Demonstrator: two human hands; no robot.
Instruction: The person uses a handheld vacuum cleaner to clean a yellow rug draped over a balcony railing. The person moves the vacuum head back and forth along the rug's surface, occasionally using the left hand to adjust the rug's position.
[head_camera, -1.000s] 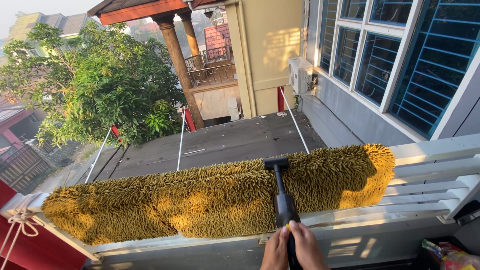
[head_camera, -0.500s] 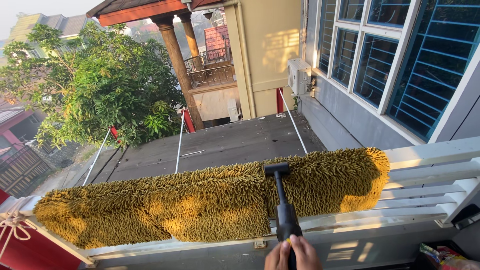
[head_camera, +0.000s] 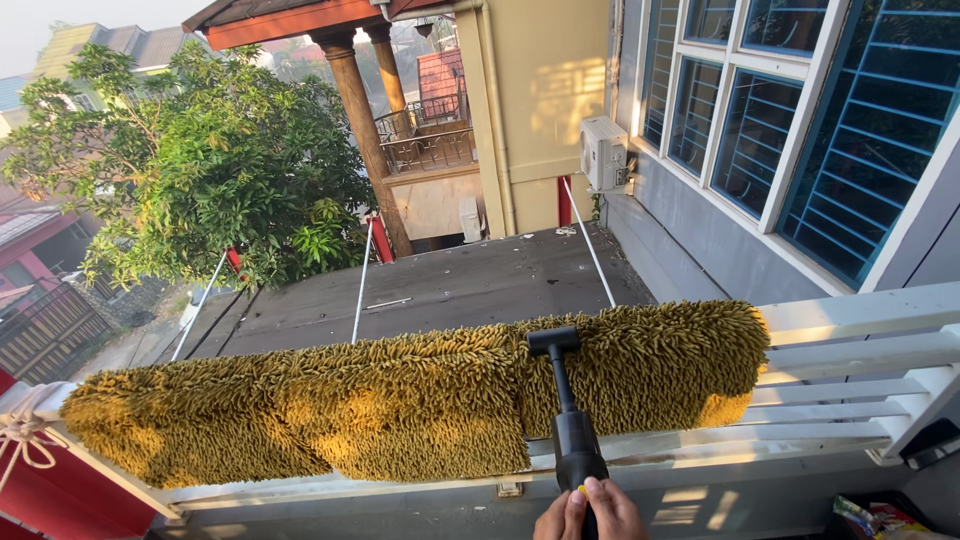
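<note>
A crumpled red, green and yellow package (head_camera: 868, 517) lies bottom right.

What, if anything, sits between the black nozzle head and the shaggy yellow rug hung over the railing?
Nothing visible. Both hands grip the black vacuum wand at the bottom edge, and its nozzle head appears to press straight onto the shaggy yellow rug draped over the white railing, near its top fold.
</note>
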